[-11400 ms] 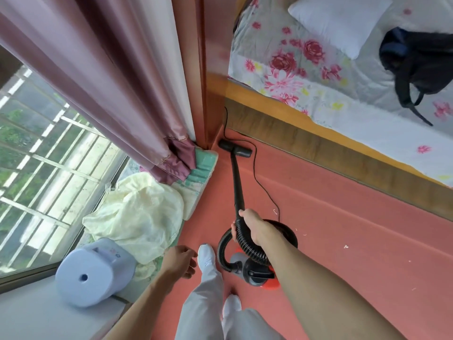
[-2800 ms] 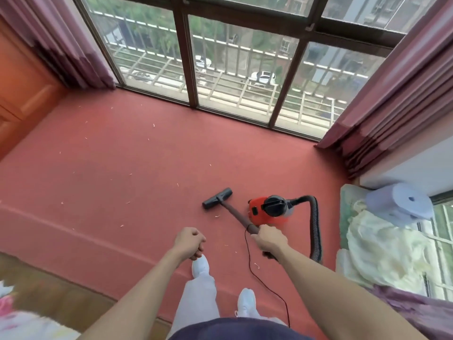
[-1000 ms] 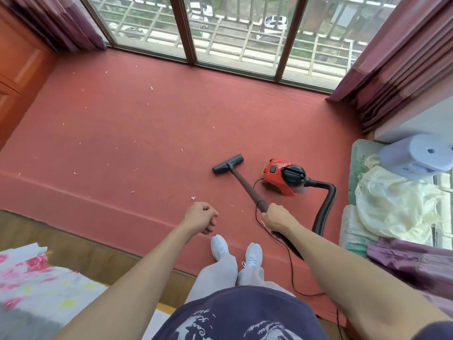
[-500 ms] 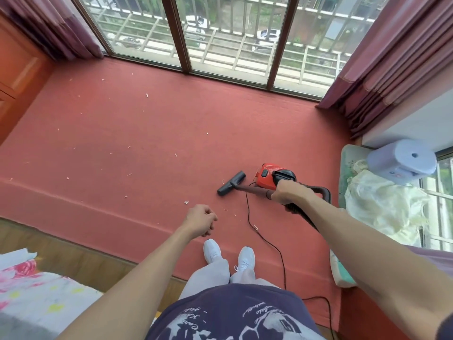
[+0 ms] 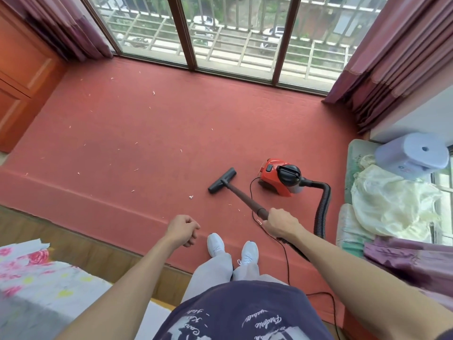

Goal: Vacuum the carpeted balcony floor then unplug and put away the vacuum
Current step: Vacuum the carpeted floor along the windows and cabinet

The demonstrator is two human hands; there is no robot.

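Head view: the right hand (image 5: 282, 223) has its fingers clenched round the vacuum wand (image 5: 245, 198), whose floor nozzle (image 5: 222, 180) rests on the red carpet (image 5: 171, 123) at frame centre, the red canister (image 5: 278, 177) just beside it; the left hand (image 5: 182, 230) hangs loosely curled, holding nothing. Risk: the power cord (image 5: 285, 256) trails beside the wand and past the white shoes (image 5: 232, 246), so it could likely foul the nozzle or trip the person. Scattered debris (image 5: 191, 197) toward the left of the frame could be missed.

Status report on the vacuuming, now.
Right hand grips wand; left hand idle. Floor head on carpet, scraps ahead. Cord trails by feet.
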